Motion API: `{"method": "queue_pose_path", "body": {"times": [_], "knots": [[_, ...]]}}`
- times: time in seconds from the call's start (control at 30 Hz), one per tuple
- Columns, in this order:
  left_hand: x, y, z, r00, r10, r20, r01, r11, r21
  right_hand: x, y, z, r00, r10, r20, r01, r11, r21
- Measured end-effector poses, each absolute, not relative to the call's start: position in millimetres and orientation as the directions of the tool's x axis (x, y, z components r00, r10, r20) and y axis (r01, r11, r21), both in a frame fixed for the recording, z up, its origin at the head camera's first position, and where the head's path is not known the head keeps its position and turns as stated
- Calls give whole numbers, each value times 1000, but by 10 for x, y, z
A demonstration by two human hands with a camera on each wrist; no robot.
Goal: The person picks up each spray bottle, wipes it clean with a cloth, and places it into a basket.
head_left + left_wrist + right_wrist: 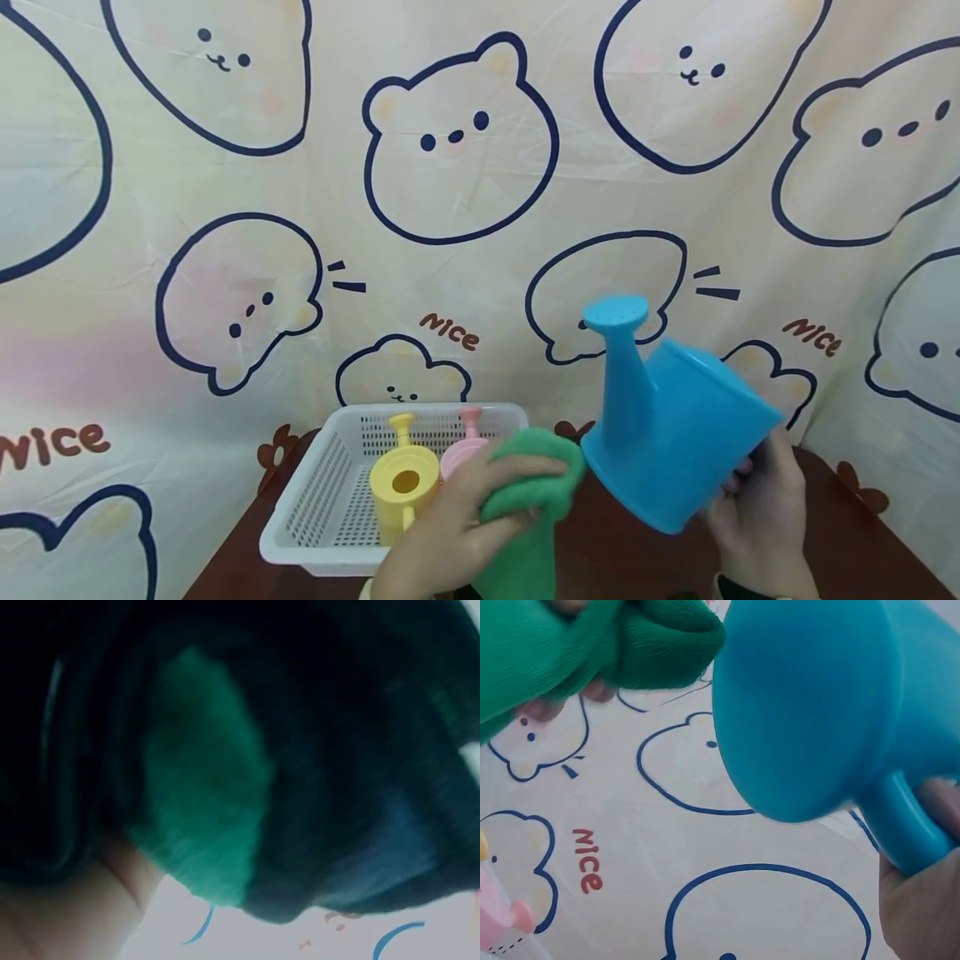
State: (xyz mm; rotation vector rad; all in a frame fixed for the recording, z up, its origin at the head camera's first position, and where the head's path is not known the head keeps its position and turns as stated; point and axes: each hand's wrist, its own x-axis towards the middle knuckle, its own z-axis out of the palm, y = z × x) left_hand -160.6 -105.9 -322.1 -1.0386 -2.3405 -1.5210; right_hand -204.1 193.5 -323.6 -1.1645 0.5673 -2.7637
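Observation:
My right hand (765, 500) grips a blue toy watering can (682, 433) by its handle, holding it tilted above the table; its spout points up. The right wrist view shows the can's broad round base (802, 705) and the handle inside my curled fingers. My left hand (465, 517) holds a bunched green cloth (536, 475) between thumb and fingers, close beside the can's lower left edge. Part of the cloth hangs below the hand. In the left wrist view the cloth (210, 787) fills much of the frame, dark and blurred.
A white perforated basket (300, 500) stands on the dark brown table (600, 558) to the left. Inside are a yellow watering can (405, 483) and a pink one (465, 450), partly hidden by my left hand. A curtain (465, 200) with cartoon faces hangs behind.

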Motion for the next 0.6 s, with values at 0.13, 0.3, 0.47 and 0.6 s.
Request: {"method": "queue_pose_path", "body": {"times": [0.13, 0.3, 0.47, 0.6], "knots": [[-1557, -1306, -3184, -737, 148, 659, 642, 460, 614, -2063, 1779, -3240, -787, -172, 592, -191, -845, -500], [-1426, -1711, -3089, -539, -329, 776, 435, 680, 590, -2042, 1309, -3266, -906, -86, 415, -312, -526, -791], [-1199, -2026, -2977, -237, -687, 687, 281, 629, 725, -1957, 583, -3322, -927, -149, 344, -258, -412, -874], [-1074, -2164, -2925, -21, -786, 617, 293, 586, 756, -1904, -98, -3356, -915, -233, 328, -226, -378, -898]]}}
